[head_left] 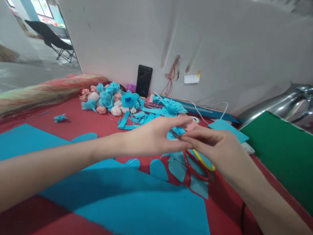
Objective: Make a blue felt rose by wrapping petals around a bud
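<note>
My left hand (pixel 156 135) reaches in from the left, its thumb and fingers curved round to meet the fingertips of my right hand (pixel 215 142). The right thumb and fingers are pinched together. Whatever lies between the fingertips is hidden and blurred. Just below the right fingers show the red and yellow handles of a pair of scissors (pixel 197 166); a dark blade-like tip appears in the gap of my left hand. Beneath the hands lie cut blue paper petals (pixel 158 169) and a large blue paper sheet (pixel 137 199) on the red tabletop (pixel 80 217).
Blue, pink and white paper flowers (pixel 112 98) are heaped at the back left, near a black phone (pixel 144 81) leaning on the wall. Blue paper strips (pixel 149 116) lie behind my hands. At right are a green board (pixel 281 156) and a white cable (pixel 226 109).
</note>
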Available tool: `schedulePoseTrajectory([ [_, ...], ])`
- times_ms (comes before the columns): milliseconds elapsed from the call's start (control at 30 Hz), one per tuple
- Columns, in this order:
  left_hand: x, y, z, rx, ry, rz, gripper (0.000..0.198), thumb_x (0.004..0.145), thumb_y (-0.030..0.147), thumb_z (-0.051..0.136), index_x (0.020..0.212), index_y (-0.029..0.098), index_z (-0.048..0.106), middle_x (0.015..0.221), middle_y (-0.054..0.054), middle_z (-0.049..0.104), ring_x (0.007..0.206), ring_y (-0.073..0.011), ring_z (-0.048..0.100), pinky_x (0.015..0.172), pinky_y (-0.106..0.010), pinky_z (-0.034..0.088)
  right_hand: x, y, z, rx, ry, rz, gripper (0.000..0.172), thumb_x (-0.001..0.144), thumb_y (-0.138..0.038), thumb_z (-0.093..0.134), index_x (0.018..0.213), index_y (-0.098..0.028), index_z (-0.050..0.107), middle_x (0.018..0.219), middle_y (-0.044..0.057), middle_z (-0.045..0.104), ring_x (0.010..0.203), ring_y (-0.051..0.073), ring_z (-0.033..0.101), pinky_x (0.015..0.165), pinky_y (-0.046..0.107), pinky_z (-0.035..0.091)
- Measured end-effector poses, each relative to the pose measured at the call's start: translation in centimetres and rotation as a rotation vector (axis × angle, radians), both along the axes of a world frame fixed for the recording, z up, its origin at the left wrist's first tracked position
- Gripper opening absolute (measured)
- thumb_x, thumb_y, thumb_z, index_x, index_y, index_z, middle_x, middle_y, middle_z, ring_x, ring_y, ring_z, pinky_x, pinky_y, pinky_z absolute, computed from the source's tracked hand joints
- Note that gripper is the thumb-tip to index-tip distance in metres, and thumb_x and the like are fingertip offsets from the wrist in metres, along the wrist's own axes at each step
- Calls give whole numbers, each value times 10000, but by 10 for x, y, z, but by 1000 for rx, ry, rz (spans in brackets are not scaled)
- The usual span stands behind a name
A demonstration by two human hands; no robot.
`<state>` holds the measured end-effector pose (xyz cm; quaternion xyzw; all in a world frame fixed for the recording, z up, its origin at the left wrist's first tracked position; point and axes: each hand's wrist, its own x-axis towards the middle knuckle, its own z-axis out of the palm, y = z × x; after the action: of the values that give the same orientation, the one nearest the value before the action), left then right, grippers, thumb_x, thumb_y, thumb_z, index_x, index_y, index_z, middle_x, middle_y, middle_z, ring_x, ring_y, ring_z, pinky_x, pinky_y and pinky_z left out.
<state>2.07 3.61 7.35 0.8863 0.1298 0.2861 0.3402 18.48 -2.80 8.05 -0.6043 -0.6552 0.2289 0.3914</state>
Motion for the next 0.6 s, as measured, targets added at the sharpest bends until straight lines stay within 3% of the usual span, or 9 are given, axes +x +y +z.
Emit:
schedulePoseTrajectory([
  [100, 4, 13, -6, -153, 140, -89, 214, 798, 273, 513, 944, 168, 630, 947, -10, 685, 843, -165, 635, 681, -235, 514, -2, 3, -7, 58, -33, -40, 65, 653, -266, 676, 609, -222, 694, 656, -14, 652, 635, 152, 574, 568, 232, 421],
  [233, 3, 19, -9, -244, 183, -32, 175, 756, 254, 564, 809, 144, 689, 740, -7, 717, 711, -138, 662, 622, -190, 517, 0, 5, -8, 45, -69, -75, 134, 658, -297, 682, 577, -190, 679, 588, -12, 627, 570, 130, 542, 501, 210, 382],
  [367, 3, 20, -8, -186, 128, 89, 169, 737, 240, 583, 768, 121, 699, 684, -23, 709, 642, -122, 654, 590, -178, 508, 5, 10, -9, 52, -77, -107, 197, 711, -373, 631, 673, -191, 695, 709, -4, 667, 663, 160, 592, 572, 227, 416],
  [467, 3, 25, -8, -87, 108, 201, 206, 702, 303, 619, 696, 112, 696, 607, -24, 681, 552, -117, 608, 469, -180, 443, 6, 13, -12, 31, -108, -128, 167, 708, -340, 638, 712, -188, 707, 734, 7, 678, 665, 183, 601, 562, 251, 415],
  [533, 1, 32, -8, -19, 129, 229, 251, 703, 344, 611, 632, 115, 688, 556, -22, 659, 488, -107, 563, 414, -188, 382, 5, 14, -14, 21, -123, -138, 136, 696, -305, 648, 674, -183, 705, 689, 11, 674, 631, 187, 597, 534, 257, 405],
  [600, -2, 40, -9, 34, 161, 204, 281, 750, 352, 559, 652, 124, 690, 605, -26, 678, 529, -112, 580, 463, -193, 405, 2, 15, -17, 21, -119, -144, 122, 694, -291, 652, 658, -185, 701, 666, 10, 669, 626, 187, 598, 532, 260, 408],
])
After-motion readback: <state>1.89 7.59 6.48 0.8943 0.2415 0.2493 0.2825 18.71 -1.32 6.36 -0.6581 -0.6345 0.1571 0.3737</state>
